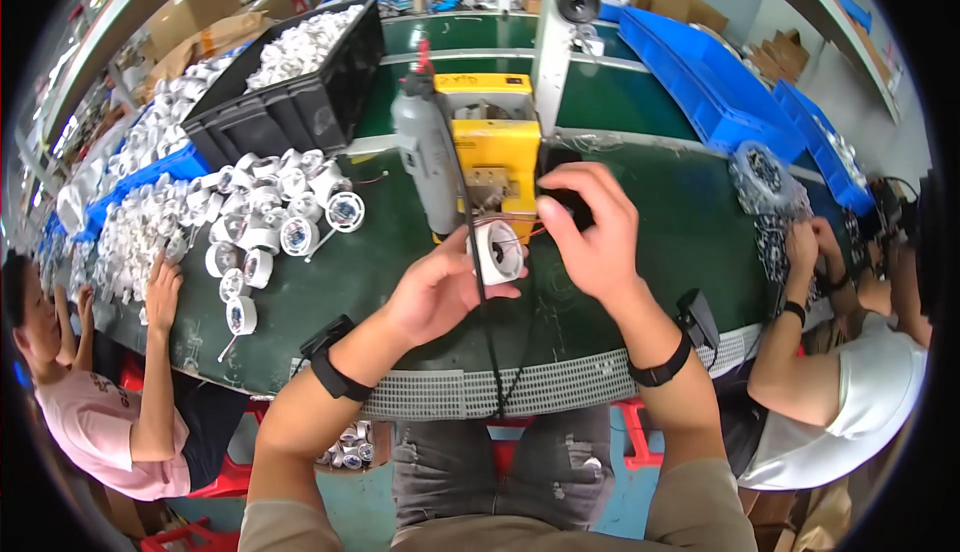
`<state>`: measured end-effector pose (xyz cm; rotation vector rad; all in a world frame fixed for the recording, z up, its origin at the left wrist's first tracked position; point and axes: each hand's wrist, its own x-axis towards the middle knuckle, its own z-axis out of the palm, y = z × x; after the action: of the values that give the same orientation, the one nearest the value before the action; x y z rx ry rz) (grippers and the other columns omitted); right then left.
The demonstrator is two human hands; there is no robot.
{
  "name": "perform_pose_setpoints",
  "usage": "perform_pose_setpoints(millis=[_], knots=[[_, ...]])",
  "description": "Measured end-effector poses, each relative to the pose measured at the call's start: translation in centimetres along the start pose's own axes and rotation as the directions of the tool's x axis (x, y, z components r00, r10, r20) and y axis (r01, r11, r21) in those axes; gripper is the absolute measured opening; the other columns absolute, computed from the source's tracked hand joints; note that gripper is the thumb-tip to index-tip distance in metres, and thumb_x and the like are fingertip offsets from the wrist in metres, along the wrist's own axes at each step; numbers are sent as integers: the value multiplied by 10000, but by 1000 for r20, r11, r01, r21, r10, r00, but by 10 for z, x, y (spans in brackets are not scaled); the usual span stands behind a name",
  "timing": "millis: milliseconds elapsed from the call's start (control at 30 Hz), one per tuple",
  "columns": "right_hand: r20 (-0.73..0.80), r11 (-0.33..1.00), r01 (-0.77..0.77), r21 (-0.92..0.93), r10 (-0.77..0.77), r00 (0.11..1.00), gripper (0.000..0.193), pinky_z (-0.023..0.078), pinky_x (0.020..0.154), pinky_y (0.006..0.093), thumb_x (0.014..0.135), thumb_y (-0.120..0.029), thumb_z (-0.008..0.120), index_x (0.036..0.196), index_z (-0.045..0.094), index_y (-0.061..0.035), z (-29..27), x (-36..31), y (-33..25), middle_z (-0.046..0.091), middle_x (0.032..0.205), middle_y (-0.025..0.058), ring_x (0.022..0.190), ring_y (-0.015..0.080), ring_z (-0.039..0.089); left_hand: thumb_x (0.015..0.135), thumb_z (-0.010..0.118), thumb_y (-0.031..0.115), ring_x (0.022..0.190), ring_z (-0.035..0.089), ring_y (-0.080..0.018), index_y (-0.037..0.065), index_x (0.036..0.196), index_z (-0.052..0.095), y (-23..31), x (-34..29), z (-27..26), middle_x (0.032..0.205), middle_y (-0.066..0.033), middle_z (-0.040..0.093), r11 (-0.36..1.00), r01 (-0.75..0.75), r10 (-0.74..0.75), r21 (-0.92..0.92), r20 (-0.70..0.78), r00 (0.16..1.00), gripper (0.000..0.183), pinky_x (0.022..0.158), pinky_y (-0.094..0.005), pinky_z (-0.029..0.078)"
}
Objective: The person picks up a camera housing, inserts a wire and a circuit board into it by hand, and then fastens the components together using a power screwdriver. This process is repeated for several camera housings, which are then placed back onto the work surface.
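Observation:
My left hand (435,297) holds a small white round plastic housing (485,253) by its side, its hollow face turned to the right. Thin red and dark wires run between the housing and the yellow machine (513,157) just behind it. To the right, my right hand (604,237) is raised beside that machine, thumb and forefinger curved with a gap between their tips. Its other fingers are partly hidden. A grey electric screwdriver (425,157) hangs upright left of the machine, and a black cord (478,252) passes in front of the housing.
Several white round housings (298,235) lie on the green table at left, near a black crate (290,102) full of white parts. Blue trays (710,77) stand at the back right. People sit working at left (110,422) and right (850,382). A white post (553,62) rises behind the machine.

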<state>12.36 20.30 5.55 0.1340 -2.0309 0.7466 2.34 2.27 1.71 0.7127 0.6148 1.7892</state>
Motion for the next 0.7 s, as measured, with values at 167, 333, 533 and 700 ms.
perform_pose_setpoints(millis=[167,333,533,700], knots=[[467,844,-491,217,352,811,166,491,652,245,896,-141,644,946,687,12,-9,-2,16,671,771,61,710,98,616,803,546,128,1164,546,-326,49,1394,374,-1,1,-7,1280,-166,516,995,22,-18,98,-50,999,621,918,-393,492],[547,857,-463,225,282,788,120,482,628,239,870,-117,674,878,672,3,-18,0,9,647,744,55,668,97,597,899,516,219,1153,557,-327,46,1382,391,-3,0,0,1276,-157,533,998,41,-34,42,-150,988,528,904,-391,500],[519,881,-306,361,83,851,100,480,724,296,818,-65,697,782,625,-5,-14,-5,15,596,922,71,828,167,587,984,435,277,1144,574,-275,28,1374,387,-2,-2,6,1247,-131,557,998,30,-38,-54,-149,988,465,953,-422,498],[510,919,-217,329,20,860,84,465,809,338,796,-63,700,791,634,-11,-6,-7,16,577,988,70,908,201,573,982,444,269,1174,559,-269,23,1371,394,-4,-1,3,1299,-137,524,999,-5,-1,-31,-193,981,463,1001,-447,480]])
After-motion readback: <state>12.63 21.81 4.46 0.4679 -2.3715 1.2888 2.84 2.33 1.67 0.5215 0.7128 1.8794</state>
